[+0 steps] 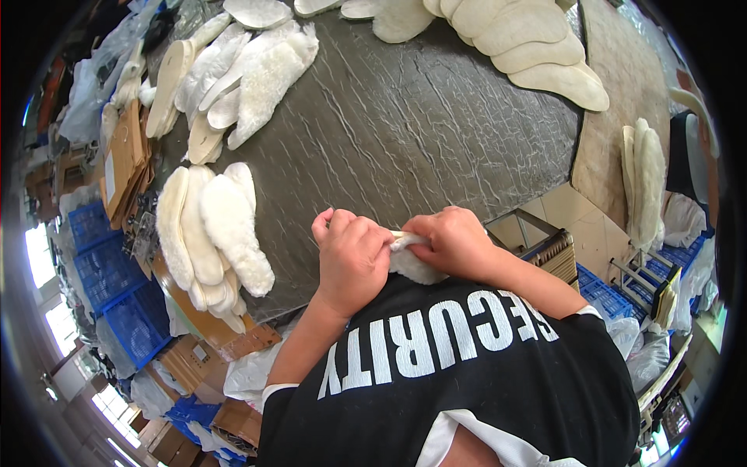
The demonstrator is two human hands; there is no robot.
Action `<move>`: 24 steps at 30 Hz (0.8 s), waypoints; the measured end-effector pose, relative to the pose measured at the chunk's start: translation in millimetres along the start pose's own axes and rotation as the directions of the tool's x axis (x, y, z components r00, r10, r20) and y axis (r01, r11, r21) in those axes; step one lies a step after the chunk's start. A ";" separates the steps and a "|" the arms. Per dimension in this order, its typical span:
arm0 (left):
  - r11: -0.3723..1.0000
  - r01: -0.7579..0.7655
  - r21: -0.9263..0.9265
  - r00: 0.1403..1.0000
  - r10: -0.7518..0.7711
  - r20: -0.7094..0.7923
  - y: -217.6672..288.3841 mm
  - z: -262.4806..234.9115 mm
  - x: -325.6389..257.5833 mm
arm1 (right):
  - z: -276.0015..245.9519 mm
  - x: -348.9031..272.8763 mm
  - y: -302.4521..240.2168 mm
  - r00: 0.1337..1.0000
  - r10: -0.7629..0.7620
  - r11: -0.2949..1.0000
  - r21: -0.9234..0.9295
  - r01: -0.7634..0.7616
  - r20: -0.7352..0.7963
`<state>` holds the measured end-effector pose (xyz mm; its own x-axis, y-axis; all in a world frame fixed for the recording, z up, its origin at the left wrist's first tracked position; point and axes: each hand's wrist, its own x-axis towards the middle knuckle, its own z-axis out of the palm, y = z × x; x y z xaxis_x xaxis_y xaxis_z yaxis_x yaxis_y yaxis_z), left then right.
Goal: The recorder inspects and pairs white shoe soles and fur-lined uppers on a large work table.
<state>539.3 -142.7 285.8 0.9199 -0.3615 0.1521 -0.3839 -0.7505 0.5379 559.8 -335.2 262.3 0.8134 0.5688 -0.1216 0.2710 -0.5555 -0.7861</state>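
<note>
Close against my torso, at the near edge of the dark, creased table top (420, 132), I hold a white fleecy insole (418, 267) in both hands. My left hand (352, 258) is closed, its fingertips pinching the insole's pale edge. From the other side my right hand (455, 243) grips the same edge, thumb and fingers pressed together. The fleecy part hangs below my fingers, and much of it is hidden by the hands. Nearest to my left hand lies a pile of fleecy insoles (236, 222) at the table's left edge.
More fleecy insoles (272, 76) are heaped at the far left. Cream insoles (537, 50) lie fanned out at the far right, and another bundle (644, 183) rests on a brown board (615, 148). Blue crates (128, 296) and cardboard boxes (191, 362) crowd the left side.
</note>
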 end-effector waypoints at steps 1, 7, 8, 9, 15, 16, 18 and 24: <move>1.000 0.000 0.000 1.000 0.000 0.000 -0.3 2.1 -1.1 | -0.4 0.9 0.4 1.000 0.000 1.000 0.000 0.000 -0.001; 0.999 0.032 0.010 0.999 -0.032 -0.032 0.0 6.8 -2.0 | -4.2 6.3 3.3 0.995 0.009 1.000 -0.004 -0.009 0.100; 0.999 -0.013 -0.032 1.000 0.013 -0.003 -2.3 5.3 0.4 | -1.6 5.4 5.9 0.998 -0.001 1.000 -0.007 0.001 0.070; 0.996 -0.057 -0.074 0.998 0.059 0.024 -3.6 4.0 1.9 | -0.7 4.7 7.5 0.999 -0.012 1.000 -0.010 0.012 0.041; 0.900 0.174 -0.400 0.952 -0.257 -0.164 -10.8 -9.2 -0.8 | -9.9 4.8 11.1 0.993 -0.118 0.990 0.072 0.118 0.007; 0.911 0.161 -0.381 0.977 -0.202 -0.071 -17.9 -13.7 -2.7 | -10.3 4.0 11.1 0.993 -0.120 0.990 0.072 0.119 0.008; 0.923 0.127 -0.363 0.989 -0.146 -0.025 -14.9 -15.6 0.2 | -11.1 2.6 11.2 0.990 -0.141 0.986 0.089 0.142 -0.019; 0.915 0.118 -0.385 0.991 -0.087 0.097 -18.0 -14.0 -0.9 | -17.6 2.9 6.6 0.992 -0.115 0.982 0.154 0.105 0.057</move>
<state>546.4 -121.0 287.6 0.9375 -0.3473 0.0235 -0.2122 -0.5166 0.8295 573.0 -347.8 267.4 0.7459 0.6629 -0.0644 0.2726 -0.3921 -0.8786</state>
